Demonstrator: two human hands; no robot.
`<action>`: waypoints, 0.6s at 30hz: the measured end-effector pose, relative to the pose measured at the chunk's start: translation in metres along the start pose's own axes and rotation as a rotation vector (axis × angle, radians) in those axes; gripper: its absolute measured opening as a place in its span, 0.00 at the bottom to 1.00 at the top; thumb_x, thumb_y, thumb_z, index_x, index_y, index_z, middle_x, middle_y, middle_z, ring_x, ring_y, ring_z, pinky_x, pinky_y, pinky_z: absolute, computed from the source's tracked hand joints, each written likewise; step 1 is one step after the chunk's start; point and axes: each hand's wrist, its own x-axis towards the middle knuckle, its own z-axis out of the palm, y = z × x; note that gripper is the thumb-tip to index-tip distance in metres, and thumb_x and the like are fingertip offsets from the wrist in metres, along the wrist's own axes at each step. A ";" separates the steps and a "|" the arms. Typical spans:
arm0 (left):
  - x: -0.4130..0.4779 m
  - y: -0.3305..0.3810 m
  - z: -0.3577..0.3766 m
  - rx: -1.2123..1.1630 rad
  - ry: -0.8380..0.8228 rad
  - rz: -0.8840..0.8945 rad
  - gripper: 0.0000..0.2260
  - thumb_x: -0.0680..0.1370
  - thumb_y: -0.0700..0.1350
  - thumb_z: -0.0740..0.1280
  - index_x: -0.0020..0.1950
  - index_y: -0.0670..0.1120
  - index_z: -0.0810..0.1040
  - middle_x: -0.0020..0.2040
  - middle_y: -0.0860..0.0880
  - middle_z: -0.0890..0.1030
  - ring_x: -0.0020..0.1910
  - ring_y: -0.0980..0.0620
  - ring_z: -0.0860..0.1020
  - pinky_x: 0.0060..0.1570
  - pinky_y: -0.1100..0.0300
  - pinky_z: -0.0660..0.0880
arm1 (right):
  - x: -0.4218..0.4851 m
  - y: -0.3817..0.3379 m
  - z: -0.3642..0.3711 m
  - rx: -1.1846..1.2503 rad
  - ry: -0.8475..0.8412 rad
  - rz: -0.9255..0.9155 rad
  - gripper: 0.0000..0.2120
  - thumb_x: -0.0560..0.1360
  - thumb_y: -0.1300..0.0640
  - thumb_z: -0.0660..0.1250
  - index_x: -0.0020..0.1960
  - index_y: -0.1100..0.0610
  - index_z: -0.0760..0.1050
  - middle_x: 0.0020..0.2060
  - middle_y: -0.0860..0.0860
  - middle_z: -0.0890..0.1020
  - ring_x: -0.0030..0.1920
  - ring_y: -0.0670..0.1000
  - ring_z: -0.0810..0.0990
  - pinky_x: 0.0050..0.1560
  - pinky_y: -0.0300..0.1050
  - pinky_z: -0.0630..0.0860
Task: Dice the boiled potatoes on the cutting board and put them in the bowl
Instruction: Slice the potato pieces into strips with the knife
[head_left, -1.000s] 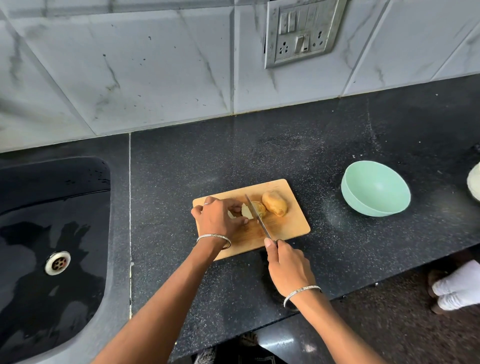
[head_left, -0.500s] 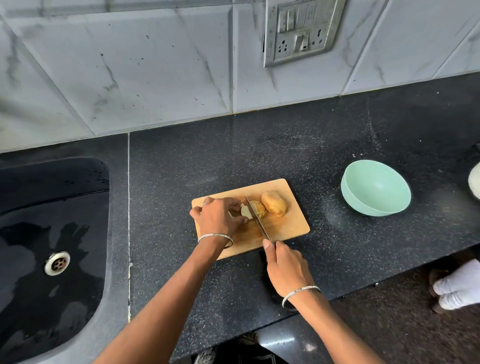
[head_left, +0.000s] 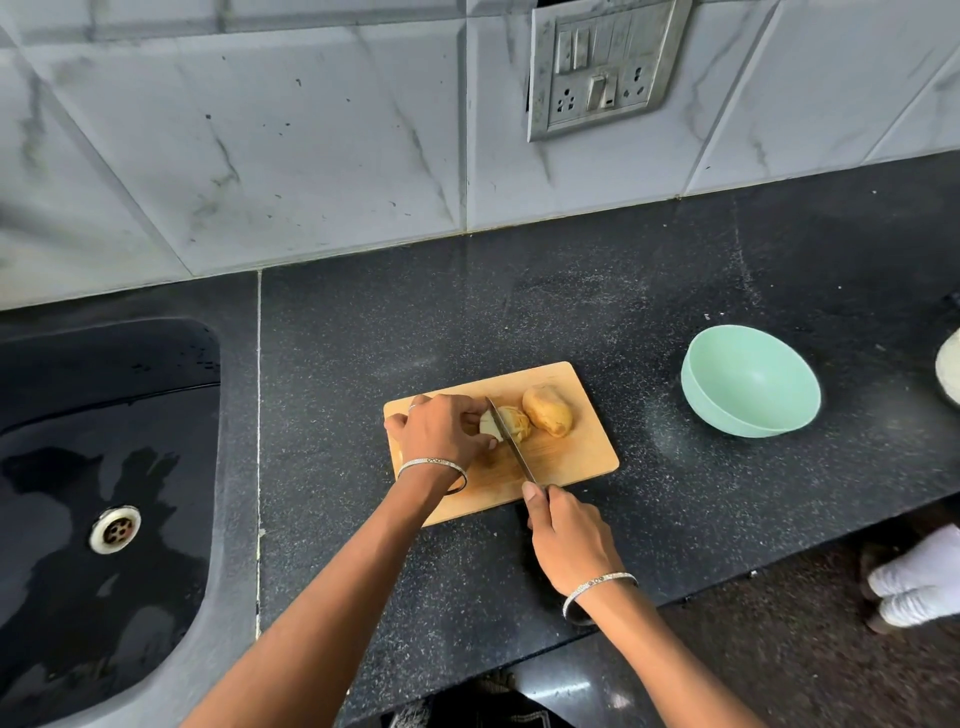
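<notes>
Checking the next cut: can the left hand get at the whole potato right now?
Probably not directly: the left hand holds the cut potato, and the knife in the right hand crosses between it and the whole potato.

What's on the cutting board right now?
On the cutting board: a whole potato and a part-cut potato under the knife in the right hand. The left hand holds it and hides its left end.

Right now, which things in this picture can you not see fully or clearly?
Head view:
knife handle: hidden in the right hand.
cut potato: partly behind the left hand and blade.
pale object: cut off by the right edge; unidentifiable.
</notes>
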 end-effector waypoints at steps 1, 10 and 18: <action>0.000 -0.001 0.001 -0.003 0.003 0.003 0.15 0.66 0.54 0.78 0.51 0.58 0.82 0.40 0.60 0.79 0.56 0.52 0.73 0.49 0.52 0.57 | 0.000 0.000 -0.001 0.003 0.007 -0.003 0.25 0.81 0.37 0.44 0.48 0.51 0.73 0.45 0.52 0.82 0.48 0.59 0.80 0.47 0.52 0.73; -0.003 -0.007 0.002 0.057 0.026 0.022 0.18 0.66 0.55 0.77 0.55 0.60 0.81 0.46 0.60 0.82 0.56 0.51 0.72 0.51 0.50 0.60 | -0.006 -0.008 -0.002 -0.009 0.014 -0.038 0.23 0.82 0.39 0.45 0.46 0.52 0.72 0.44 0.54 0.81 0.48 0.60 0.79 0.46 0.52 0.71; -0.004 -0.006 0.004 0.076 0.032 0.007 0.15 0.68 0.54 0.75 0.54 0.60 0.82 0.47 0.58 0.82 0.57 0.50 0.71 0.52 0.49 0.60 | -0.010 -0.015 -0.005 -0.057 -0.012 -0.024 0.21 0.82 0.40 0.45 0.46 0.52 0.68 0.47 0.56 0.81 0.51 0.62 0.79 0.45 0.52 0.69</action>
